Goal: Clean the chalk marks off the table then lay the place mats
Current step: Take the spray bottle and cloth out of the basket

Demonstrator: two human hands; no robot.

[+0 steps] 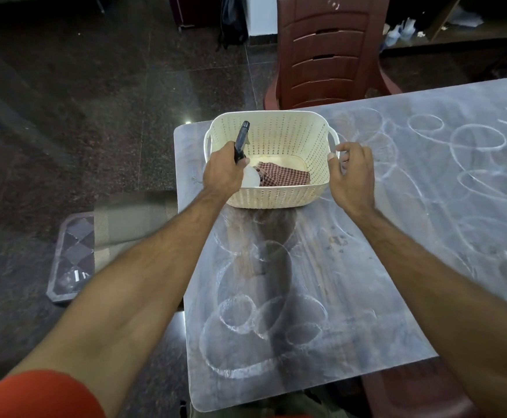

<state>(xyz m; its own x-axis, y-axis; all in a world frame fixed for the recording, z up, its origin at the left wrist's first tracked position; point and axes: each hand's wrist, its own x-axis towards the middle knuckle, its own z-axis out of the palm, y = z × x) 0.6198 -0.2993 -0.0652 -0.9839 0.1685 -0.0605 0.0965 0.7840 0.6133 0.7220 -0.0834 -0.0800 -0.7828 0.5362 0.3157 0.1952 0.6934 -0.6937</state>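
Note:
White chalk marks (475, 140), loops and ovals, cover the grey table (367, 342). A cream perforated basket (285, 131) stands at the table's far left corner. Inside it lies a red-and-white checked cloth (285, 176). My left hand (223, 173) is shut on a spray bottle (241, 140) with a dark trigger head and a pale body, held over the basket's left side. My right hand (353, 179) rests against the basket's right side by its handle, fingers apart, thumb on the rim.
A dark red plastic chair (330, 52) stands behind the table's far edge. Folded mats (119, 218) lie on a low patterned stand (71, 257) to the left, below table height. The floor is dark stone tile.

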